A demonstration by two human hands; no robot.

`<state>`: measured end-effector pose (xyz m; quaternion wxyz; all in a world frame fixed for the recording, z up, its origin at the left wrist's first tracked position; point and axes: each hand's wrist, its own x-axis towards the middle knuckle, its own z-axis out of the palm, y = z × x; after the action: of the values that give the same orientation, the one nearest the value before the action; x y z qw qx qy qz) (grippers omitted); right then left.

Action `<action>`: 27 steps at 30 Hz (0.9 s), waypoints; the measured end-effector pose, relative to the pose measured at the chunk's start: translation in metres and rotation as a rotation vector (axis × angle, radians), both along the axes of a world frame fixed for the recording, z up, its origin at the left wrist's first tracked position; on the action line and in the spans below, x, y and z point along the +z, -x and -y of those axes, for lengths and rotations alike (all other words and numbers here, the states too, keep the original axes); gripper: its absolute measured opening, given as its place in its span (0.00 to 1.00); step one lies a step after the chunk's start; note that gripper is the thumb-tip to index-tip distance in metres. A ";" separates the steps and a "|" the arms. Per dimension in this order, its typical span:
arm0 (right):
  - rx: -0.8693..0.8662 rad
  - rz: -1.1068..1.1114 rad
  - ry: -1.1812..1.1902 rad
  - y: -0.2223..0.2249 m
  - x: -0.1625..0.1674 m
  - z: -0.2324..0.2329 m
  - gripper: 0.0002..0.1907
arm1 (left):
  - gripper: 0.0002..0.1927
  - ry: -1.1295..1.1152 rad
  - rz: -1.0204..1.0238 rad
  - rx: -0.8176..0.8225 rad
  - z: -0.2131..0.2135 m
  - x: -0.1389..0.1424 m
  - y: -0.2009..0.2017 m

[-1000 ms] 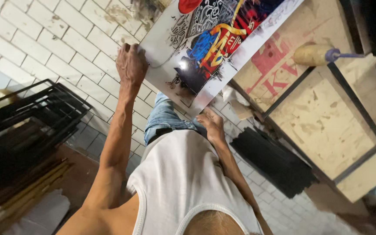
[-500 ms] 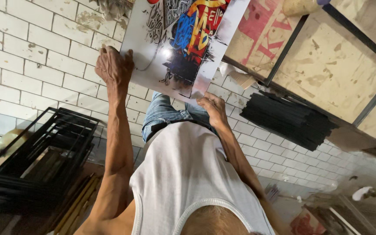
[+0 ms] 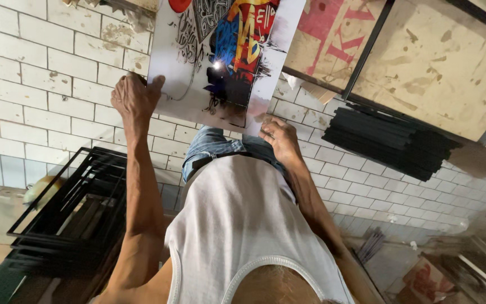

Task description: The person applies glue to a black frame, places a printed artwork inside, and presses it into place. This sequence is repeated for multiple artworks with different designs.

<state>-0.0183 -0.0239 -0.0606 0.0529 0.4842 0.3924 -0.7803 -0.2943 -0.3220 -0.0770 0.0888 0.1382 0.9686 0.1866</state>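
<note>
Nearest, the person's white vest and jeans fill the lower middle, both arms reaching away over a white-tiled floor point(image 3: 40, 84). The left hand point(image 3: 135, 100) grips the left edge of a glossy print point(image 3: 220, 62), and the right hand point(image 3: 279, 139) pinches its near right corner. The print is held up, not set down; black frames point(image 3: 68, 219) stand left, black strips point(image 3: 386, 143) far right.

Printed panel held over a tiled floor

The panel point(image 3: 220, 56) is gripped at its edges: left hand point(image 3: 133, 101) on the left edge, right hand point(image 3: 279, 141) at the near right corner; frames point(image 3: 68, 219) lie left, a stack of strips point(image 3: 389, 141) right.
</note>
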 end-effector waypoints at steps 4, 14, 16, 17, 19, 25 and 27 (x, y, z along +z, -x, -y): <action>0.036 -0.054 0.023 -0.004 -0.008 -0.006 0.10 | 0.29 -0.001 0.055 -0.006 0.007 -0.003 0.005; -0.008 -0.101 0.074 0.012 0.005 -0.013 0.15 | 0.27 -0.027 0.176 0.117 0.004 0.016 0.016; 0.042 -0.090 0.059 0.016 0.009 -0.005 0.18 | 0.25 -0.116 0.274 0.087 0.010 0.019 0.017; 0.056 -0.089 0.076 0.019 0.010 0.001 0.18 | 0.24 -0.163 0.317 0.076 0.014 0.020 0.017; 0.096 -0.092 0.123 0.024 0.006 0.016 0.18 | 0.20 -0.302 0.338 0.048 0.020 0.019 0.014; 0.457 0.095 -0.723 0.009 -0.010 0.032 0.33 | 0.07 -0.397 0.390 0.143 0.015 0.001 -0.010; 0.472 0.099 -1.015 -0.003 -0.011 0.025 0.34 | 0.07 -0.401 0.295 0.131 0.010 -0.003 -0.020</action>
<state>-0.0156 -0.0485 -0.0716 0.0048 0.3839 0.8133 -0.4372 -0.2747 -0.3323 -0.0803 0.1879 0.0612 0.8956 0.3986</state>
